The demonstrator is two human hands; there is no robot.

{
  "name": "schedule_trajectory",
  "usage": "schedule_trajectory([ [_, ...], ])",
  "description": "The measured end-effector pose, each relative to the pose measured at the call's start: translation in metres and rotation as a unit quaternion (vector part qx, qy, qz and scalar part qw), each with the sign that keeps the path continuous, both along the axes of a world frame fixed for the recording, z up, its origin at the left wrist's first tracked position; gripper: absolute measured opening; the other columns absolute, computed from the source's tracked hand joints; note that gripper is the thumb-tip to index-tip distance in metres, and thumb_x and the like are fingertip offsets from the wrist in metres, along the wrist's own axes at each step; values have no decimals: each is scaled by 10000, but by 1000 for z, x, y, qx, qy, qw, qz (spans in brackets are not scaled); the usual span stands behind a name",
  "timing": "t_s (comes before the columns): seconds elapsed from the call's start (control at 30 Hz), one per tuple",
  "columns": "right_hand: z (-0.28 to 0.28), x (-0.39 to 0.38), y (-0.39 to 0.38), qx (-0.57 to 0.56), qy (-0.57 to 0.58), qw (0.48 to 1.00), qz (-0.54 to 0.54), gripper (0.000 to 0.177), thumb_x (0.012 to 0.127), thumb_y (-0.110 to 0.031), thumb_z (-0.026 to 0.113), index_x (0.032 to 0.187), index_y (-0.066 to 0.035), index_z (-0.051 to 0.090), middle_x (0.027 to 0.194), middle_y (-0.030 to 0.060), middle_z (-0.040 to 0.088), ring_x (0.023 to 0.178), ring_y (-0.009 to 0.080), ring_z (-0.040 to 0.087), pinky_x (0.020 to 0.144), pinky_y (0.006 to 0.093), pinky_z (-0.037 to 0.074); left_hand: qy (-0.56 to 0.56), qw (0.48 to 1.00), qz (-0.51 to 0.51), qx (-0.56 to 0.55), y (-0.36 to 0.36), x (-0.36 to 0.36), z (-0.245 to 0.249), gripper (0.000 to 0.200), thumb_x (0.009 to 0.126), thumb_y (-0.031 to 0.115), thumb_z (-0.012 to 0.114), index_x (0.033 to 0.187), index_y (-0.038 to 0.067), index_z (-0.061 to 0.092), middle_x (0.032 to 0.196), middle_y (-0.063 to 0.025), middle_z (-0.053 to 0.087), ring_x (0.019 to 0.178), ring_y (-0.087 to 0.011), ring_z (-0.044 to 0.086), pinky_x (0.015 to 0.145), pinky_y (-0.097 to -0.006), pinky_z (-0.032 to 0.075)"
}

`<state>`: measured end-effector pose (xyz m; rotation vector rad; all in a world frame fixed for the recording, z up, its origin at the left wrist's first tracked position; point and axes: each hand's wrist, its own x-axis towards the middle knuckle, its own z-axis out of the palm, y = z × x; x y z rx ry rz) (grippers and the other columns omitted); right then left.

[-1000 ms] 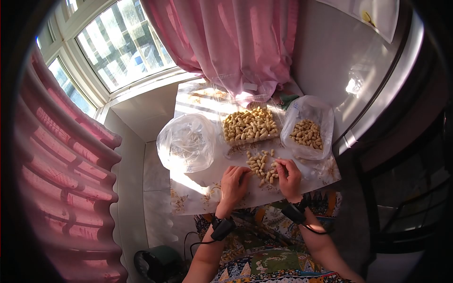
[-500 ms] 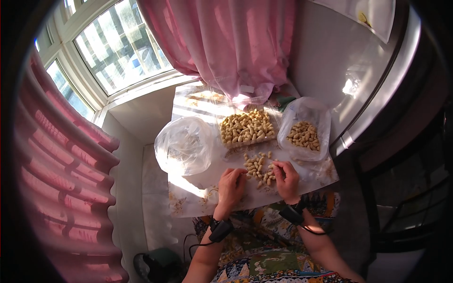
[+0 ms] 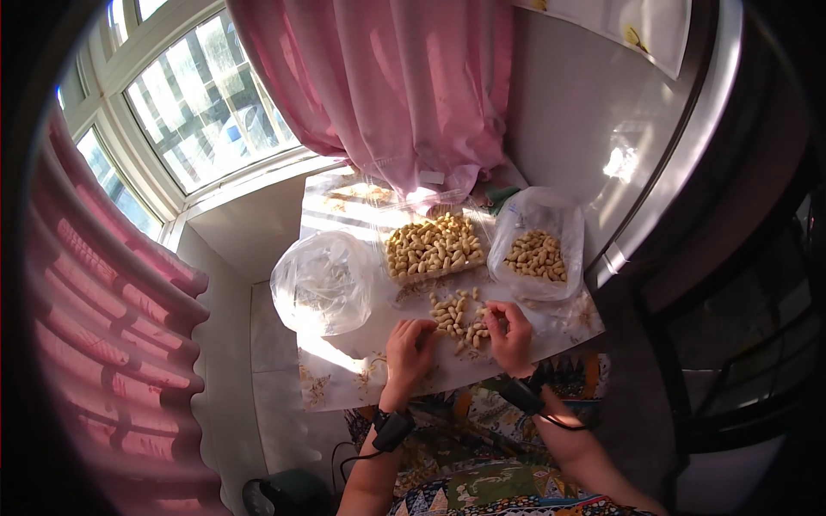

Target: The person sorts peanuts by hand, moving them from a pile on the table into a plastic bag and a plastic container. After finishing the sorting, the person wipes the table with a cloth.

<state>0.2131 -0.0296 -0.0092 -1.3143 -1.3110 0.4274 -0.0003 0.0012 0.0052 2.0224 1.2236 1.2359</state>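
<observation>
Single view, head-worn, directed forward and down. Tabletop (image 3: 340, 387) is viewed from above around frame centre; left hand (image 3: 409, 354) and right hand (image 3: 513, 339) are seen near, below centre. Window (image 3: 211, 103) is caught upper left. Wide, curved field, bounded by dark edges.

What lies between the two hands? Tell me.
In the head view, loose peanuts lie on the table between the left hand and right hand, some nearer the clear tray.

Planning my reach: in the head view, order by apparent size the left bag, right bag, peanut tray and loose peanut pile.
1. Left bag, right bag: too alike to rank.
2. Peanut tray
3. Loose peanut pile
</observation>
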Motion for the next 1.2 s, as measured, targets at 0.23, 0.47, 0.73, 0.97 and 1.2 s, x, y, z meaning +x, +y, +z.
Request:
schedule_trajectory([
  [0.23,-12,4,4,38,6,999,-21,235,939,1,707,1172,2,679,1001,98,716,873,191,690,798,321,553,1,1000,-2,4,-1,-2,-4,164,850,17,759,999,70,715,961,-91,723,951,-321,678,831,-403,550],
  [0.47,-5,3,2,22,-13,999,-29,259,924,-3,711,1181,0,677,1004,117,730,873,219,714,806,345,564,-2,1000,-3,-15,0,-1,-5,167,851,8,745,1003,64,708,969,-96,722,957,-327,676,831,-405,548],
  [0.73,-7,16,0,22,153,988,-2,196,1006,-46,696,1195,3,676,1039,55,712,943,136,667,875,288,540,-7,999,0,-36,-1,-1,-3,129,873,18,747,991,59,713,953,-99,714,921,-326,672,800,-402,547],
  [0.97,1,34,-16,3,180,984,-13,190,1018,-47,696,1201,-6,668,1086,41,695,994,115,648,916,274,528,-23,999,7,-43,-1,1,-7,125,874,20,752,987,60,716,944,-98,712,913,-319,672,791,-397,547],
  [1.2,1,27,-21,-15,136,991,-6,212,996,36,668,1204,-5,654,1156,43,673,1052,120,654,933,271,537,-3,1000,-3,7,4,-3,-10,97,881,67,768,964,71,718,930,-83,713,889,-315,666,770,-406,536],
])
